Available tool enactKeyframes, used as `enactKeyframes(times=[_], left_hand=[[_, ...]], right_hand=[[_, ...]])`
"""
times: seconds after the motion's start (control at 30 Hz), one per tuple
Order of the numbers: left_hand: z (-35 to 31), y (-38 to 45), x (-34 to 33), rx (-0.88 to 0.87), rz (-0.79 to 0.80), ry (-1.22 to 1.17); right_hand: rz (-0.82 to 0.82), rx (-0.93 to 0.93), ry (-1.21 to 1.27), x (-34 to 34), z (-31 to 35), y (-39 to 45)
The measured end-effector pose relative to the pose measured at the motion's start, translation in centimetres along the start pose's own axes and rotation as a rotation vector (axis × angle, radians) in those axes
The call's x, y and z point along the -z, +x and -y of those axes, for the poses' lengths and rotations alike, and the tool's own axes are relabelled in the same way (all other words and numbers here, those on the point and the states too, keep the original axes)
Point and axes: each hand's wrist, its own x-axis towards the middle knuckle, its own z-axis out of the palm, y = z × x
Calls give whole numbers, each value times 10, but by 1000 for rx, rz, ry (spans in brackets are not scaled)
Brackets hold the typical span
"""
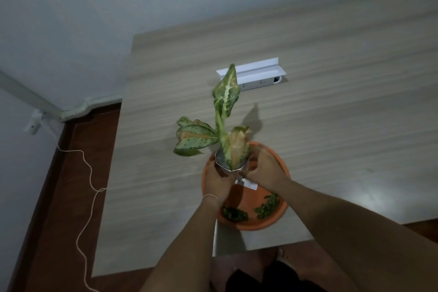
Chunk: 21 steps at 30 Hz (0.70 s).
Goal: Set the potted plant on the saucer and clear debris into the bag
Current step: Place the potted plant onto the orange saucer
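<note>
Head view: wood-grain table [331, 102] beside grey wall [71, 19], reddish floor [71, 197].

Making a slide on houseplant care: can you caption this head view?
Both hands, left hand and right hand, hold a potted plant over an orange saucer holding leaf debris.

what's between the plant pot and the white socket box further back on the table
Only bare wood table and the plant's shadow lie between the pot and the white socket box, as the head view shows; a tall leaf rises in front of that stretch.
</note>
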Motion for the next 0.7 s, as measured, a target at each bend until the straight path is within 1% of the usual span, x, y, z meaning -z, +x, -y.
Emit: enactKeyframes(times=[0.1, 0.17, 0.2, 0.27, 0.37, 0.43, 0.47, 0.5, 0.53, 0.6, 0.63, 0.7], left_hand=[[30, 17, -3, 37, 45, -1], [42, 24, -4, 23, 70, 40], [42, 25, -3, 8, 79, 59], [29, 18, 2, 17, 99, 102], [-14, -13, 17, -5, 152, 319], [-24, -19, 26, -36, 201, 498], [-27, -19, 30, -56, 237, 585], [-29, -19, 32, -71, 283, 666], [-30, -19, 34, -80, 336, 741], [-30, -20, 36, -50, 455, 853], [-29, -22, 36, -28, 505, 894], [-27, -27, 33, -20, 591, 978]], right_hand=[[-34, 16, 16, 5, 2, -10], [-32, 59, 60, 6, 5, -15], [-11, 96, 71, 5, 5, -15], [39, 73, 85, 5, 8, -14], [106, -33, 170, 4, 4, -15], [131, -81, 166, 2, 3, -23], [157, -148, 133, 1, -1, -26], [135, -128, 6, -5, -10, -27], [150, -124, -94, -10, -18, -29], [295, -140, -236, -16, -18, -35], [375, -114, -310, -20, -15, -36], [525, -43, -373, -26, -7, -39]])
